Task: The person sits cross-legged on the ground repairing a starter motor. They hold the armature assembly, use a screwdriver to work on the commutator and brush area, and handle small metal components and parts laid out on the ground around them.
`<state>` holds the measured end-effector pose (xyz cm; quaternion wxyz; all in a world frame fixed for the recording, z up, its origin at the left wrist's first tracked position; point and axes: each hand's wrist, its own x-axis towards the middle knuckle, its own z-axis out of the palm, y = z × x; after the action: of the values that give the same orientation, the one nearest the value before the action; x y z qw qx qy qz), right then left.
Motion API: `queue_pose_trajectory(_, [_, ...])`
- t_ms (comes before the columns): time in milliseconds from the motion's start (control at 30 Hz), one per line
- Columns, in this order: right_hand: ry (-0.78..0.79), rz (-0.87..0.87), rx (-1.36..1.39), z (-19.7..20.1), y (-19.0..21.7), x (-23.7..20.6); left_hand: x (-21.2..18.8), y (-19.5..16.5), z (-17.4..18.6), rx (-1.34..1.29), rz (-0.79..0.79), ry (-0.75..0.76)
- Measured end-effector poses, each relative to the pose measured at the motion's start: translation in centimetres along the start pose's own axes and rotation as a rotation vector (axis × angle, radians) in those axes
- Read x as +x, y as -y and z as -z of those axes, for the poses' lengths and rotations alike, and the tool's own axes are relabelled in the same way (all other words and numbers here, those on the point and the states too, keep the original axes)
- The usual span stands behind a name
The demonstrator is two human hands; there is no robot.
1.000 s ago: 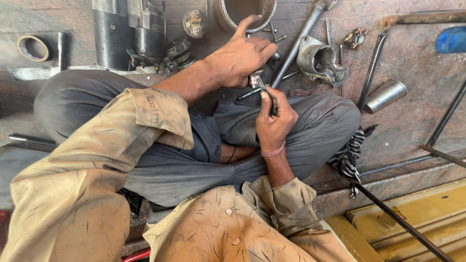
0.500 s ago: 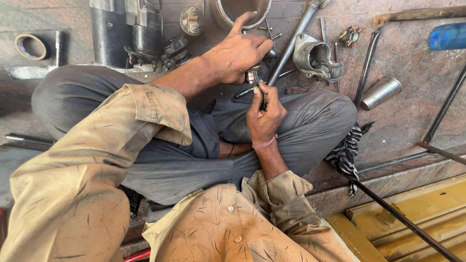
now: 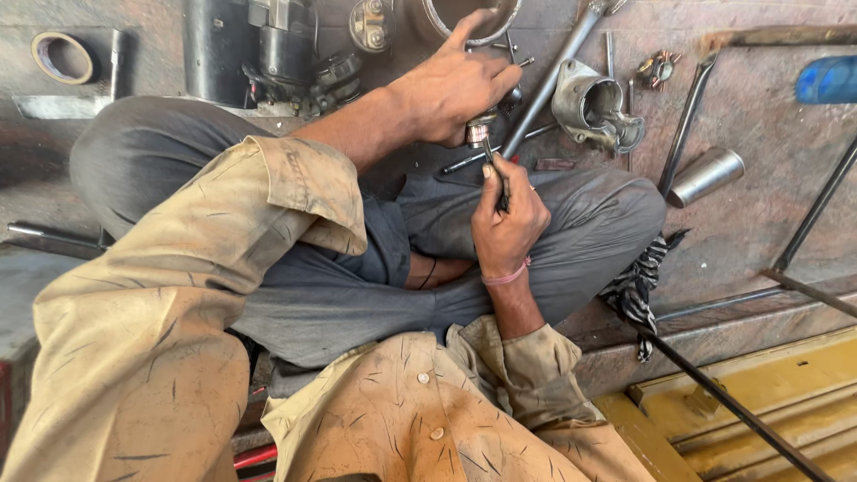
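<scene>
A: Upper centre of the frame: our left hand [image 3: 455, 85] is wrapped around a small metal part [image 3: 479, 132], fingers closed on it, the index finger raised clear.

B: Just below it, at centre, our right hand [image 3: 507, 214] pinches a slim dark tool [image 3: 502, 186], thumb and fingers clamped on its shaft, the tip touching the part.

A: Both hands sit above our crossed legs in grey trousers [image 3: 375, 268].

B: Around them, on the worn metal floor [image 3: 759, 214]: a grey cast housing [image 3: 594, 109] at upper right, a steel cup [image 3: 705, 176] on its side farther right, and a dark motor body [image 3: 234, 52] at upper left.
</scene>
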<state>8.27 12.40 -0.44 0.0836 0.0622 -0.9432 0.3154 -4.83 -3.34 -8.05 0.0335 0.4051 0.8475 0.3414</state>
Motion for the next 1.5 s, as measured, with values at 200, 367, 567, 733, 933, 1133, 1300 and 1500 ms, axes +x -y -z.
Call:
queue_pose_trajectory(200, [-0.015, 0.026, -0.013, -1.6, -0.6, 0.3, -0.2, 0.6, -0.4, 0.030, -0.025, -0.052])
queue_pose_trajectory(367, [0.023, 0.012, -0.033, -1.1, -0.8, 0.3, -0.2, 0.5, -0.2, 0.013, -0.014, -0.018])
queue_pose_trajectory(567, [0.001, -0.011, -0.028, -1.1, -0.5, -0.1, -0.2, 0.6, -0.4, 0.026, -0.023, -0.054])
queue_pose_trajectory(733, [-0.042, 0.026, 0.028, -2.3, -1.0, 0.3, -0.3, 0.7, -0.6, 0.055, -0.004, -0.017])
queue_pose_trajectory(933, [-0.002, -0.062, 0.061, -0.9, -1.2, -0.5, 0.1, 0.4, 0.0, 0.076, 0.037, 0.047])
queue_pose_trajectory(1133, [-0.046, -0.190, 0.252, -1.2, -2.0, -0.5, -0.1, 0.7, -0.2, 0.087, 0.012, 0.003])
queue_pose_trajectory(1300, [-0.033, -0.205, 0.187, -1.9, -1.9, 0.2, -0.2, 0.9, -0.6, 0.102, 0.005, 0.001])
queue_pose_trajectory(1500, [-0.002, -0.025, -0.017, -1.7, -0.9, 0.4, -0.2, 0.9, -0.6, 0.096, 0.019, 0.003])
